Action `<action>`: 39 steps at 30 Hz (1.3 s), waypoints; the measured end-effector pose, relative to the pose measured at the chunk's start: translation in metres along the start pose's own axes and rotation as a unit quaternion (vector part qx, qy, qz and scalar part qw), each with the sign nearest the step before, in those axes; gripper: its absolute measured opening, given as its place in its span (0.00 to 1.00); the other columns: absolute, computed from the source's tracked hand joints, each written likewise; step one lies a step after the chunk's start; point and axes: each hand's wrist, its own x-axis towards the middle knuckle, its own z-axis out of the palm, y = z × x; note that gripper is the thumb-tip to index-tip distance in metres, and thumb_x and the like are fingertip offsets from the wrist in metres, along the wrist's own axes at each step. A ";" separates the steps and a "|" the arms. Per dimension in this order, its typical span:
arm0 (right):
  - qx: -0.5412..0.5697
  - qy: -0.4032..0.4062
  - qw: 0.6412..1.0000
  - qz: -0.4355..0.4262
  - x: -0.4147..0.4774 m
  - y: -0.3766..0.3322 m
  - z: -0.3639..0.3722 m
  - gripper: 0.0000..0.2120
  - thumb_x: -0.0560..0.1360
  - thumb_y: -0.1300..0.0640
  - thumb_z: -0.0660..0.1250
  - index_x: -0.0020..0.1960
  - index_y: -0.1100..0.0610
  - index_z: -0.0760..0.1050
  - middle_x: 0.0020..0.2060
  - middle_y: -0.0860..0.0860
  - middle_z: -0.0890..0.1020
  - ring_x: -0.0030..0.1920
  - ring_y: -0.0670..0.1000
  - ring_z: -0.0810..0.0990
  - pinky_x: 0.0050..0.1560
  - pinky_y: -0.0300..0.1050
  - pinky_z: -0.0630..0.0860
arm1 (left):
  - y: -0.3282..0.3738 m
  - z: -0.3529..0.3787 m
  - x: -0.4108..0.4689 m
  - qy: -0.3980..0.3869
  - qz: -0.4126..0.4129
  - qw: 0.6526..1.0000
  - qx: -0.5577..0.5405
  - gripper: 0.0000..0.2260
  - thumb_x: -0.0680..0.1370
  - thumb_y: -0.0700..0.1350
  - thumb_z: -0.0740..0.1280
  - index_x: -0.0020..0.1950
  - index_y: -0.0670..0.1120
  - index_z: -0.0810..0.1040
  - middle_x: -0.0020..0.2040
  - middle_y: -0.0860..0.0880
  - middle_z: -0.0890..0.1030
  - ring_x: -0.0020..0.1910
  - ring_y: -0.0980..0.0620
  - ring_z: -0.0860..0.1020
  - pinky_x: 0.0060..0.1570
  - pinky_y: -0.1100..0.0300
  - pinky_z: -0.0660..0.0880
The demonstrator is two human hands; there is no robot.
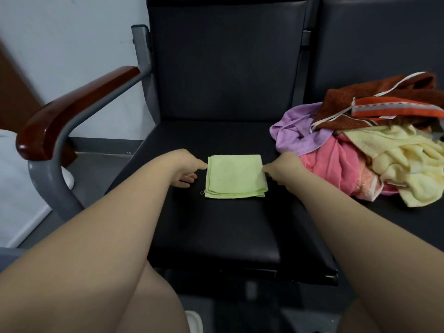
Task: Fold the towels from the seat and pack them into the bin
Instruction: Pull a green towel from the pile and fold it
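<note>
Green towel: the green towel (pixel 234 175) lies folded into a small square at the middle of the frame, flat on the black seat (pixel 216 227). Its layered edges show along the lower side.
Left hand: your left hand (pixel 186 168) is at the towel's left edge. The forefinger reaches straight to the edge, and the other fingers are loosely curled on the seat, holding nothing.
Right hand: your right hand (pixel 284 167) meets the towel's right edge with its fingers bunched together. I cannot tell whether they pinch the cloth or only press it.
Step in hand: by my reading the fold is done and you are squaring it or about to lift it.
How to do it well: slide the fingers of both hands under the two side edges and put the thumbs on top. Clamp all layers at once, so the square lifts level and the lower layers do not fan open.
Watch: a loose thread hangs at the lower left corner, so keep it clear of your grip.
Pile: the unfolded pile (pixel 355 155) sits at the right of the frame, just beside your right hand. Lift straight up so you don't drag the pink cloth along.
Bin: no bin is plainly in view. A white shape (pixel 14 152) at the left edge, past the armrest (pixel 72 109), may be it, but I cannot tell.
</note>
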 end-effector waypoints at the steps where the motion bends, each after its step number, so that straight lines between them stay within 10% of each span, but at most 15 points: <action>1: -0.019 -0.001 1.000 -0.007 -0.001 -0.002 0.003 0.12 0.75 0.60 0.67 0.36 0.55 0.68 0.38 0.54 0.75 0.42 0.54 0.75 0.44 0.46 0.74 | 0.001 0.004 -0.001 -0.006 0.002 1.000 0.006 0.17 0.81 0.47 0.69 0.66 0.42 0.71 0.56 0.42 0.79 0.58 0.48 0.78 0.59 0.53 0.78; 5: -0.060 0.001 0.998 -0.022 -0.004 -0.007 0.012 0.10 0.78 0.62 0.62 0.39 0.58 0.67 0.36 0.53 0.70 0.37 0.53 0.71 0.45 0.46 0.70 | 0.006 0.026 0.000 -0.002 0.017 1.000 0.016 0.14 0.80 0.44 0.69 0.64 0.40 0.74 0.55 0.44 0.81 0.57 0.46 0.81 0.54 0.55 0.78; 11: -0.161 -0.054 0.985 0.016 -0.008 -0.018 0.016 0.15 0.80 0.59 0.59 0.63 0.64 0.74 0.61 0.59 0.78 0.62 0.60 0.78 0.57 0.48 0.75 | 0.011 0.036 0.002 -0.014 0.005 0.999 -0.046 0.16 0.75 0.38 0.75 0.61 0.40 0.77 0.56 0.42 0.82 0.53 0.44 0.83 0.55 0.48 0.81; 15: -0.183 -0.079 0.980 0.027 -0.009 -0.023 0.020 0.13 0.78 0.54 0.64 0.60 0.59 0.73 0.61 0.55 0.77 0.64 0.59 0.76 0.68 0.53 0.71 | 0.013 0.038 -0.001 -0.023 -0.007 0.998 -0.053 0.22 0.73 0.38 0.76 0.64 0.39 0.75 0.59 0.42 0.80 0.57 0.42 0.81 0.59 0.46 0.79; 20: 0.001 -0.060 0.997 0.043 -0.013 -0.027 0.018 0.20 0.74 0.57 0.69 0.63 0.62 0.71 0.54 0.57 0.78 0.50 0.57 0.78 0.43 0.46 0.77 | 0.021 0.038 -0.003 -0.017 0.021 0.994 -0.104 0.24 0.69 0.40 0.72 0.65 0.42 0.73 0.58 0.42 0.80 0.55 0.41 0.81 0.58 0.45 0.79; 24: 0.112 -0.057 0.989 0.078 -0.014 -0.032 0.016 0.16 0.74 0.59 0.70 0.60 0.60 0.73 0.57 0.58 0.77 0.53 0.58 0.80 0.44 0.49 0.81 | 0.023 0.036 -0.006 -0.014 0.024 0.989 -0.148 0.29 0.69 0.37 0.71 0.69 0.40 0.70 0.55 0.40 0.81 0.50 0.42 0.83 0.51 0.45 0.83; 27: 0.221 -0.069 0.969 0.084 -0.021 -0.035 0.017 0.10 0.74 0.68 0.68 0.54 0.59 0.75 0.55 0.59 0.79 0.41 0.55 0.79 0.23 0.41 0.75 | 0.024 0.030 -0.007 0.012 0.032 0.987 -0.160 0.35 0.71 0.35 0.69 0.76 0.47 0.62 0.55 0.40 0.78 0.49 0.43 0.83 0.48 0.47 0.83; 33: 0.264 -0.103 0.959 0.020 -0.049 -0.045 0.008 0.22 0.76 0.71 0.62 0.62 0.48 0.71 0.44 0.54 0.78 0.37 0.50 0.79 0.26 0.40 0.75 | 0.025 0.014 -0.033 0.029 0.093 0.991 -0.090 0.16 0.78 0.33 0.62 0.61 0.46 0.81 0.58 0.42 0.82 0.55 0.44 0.82 0.57 0.48 0.81; 37: 0.194 -0.116 0.973 -0.034 -0.067 -0.056 -0.008 0.09 0.74 0.70 0.63 0.46 0.57 0.77 0.44 0.55 0.77 0.38 0.51 0.78 0.41 0.45 0.81 | 0.026 -0.007 -0.057 0.003 0.096 0.994 -0.046 0.15 0.77 0.32 0.63 0.62 0.39 0.79 0.59 0.41 0.81 0.54 0.44 0.83 0.53 0.49 0.82; 39: 0.188 -0.113 0.974 -0.051 -0.079 -0.064 -0.014 0.12 0.74 0.69 0.64 0.55 0.61 0.79 0.49 0.55 0.79 0.44 0.53 0.80 0.42 0.47 0.82 | 0.027 -0.025 -0.071 -0.019 0.107 0.994 -0.022 0.16 0.76 0.31 0.64 0.64 0.40 0.78 0.59 0.43 0.80 0.52 0.47 0.82 0.45 0.54 0.83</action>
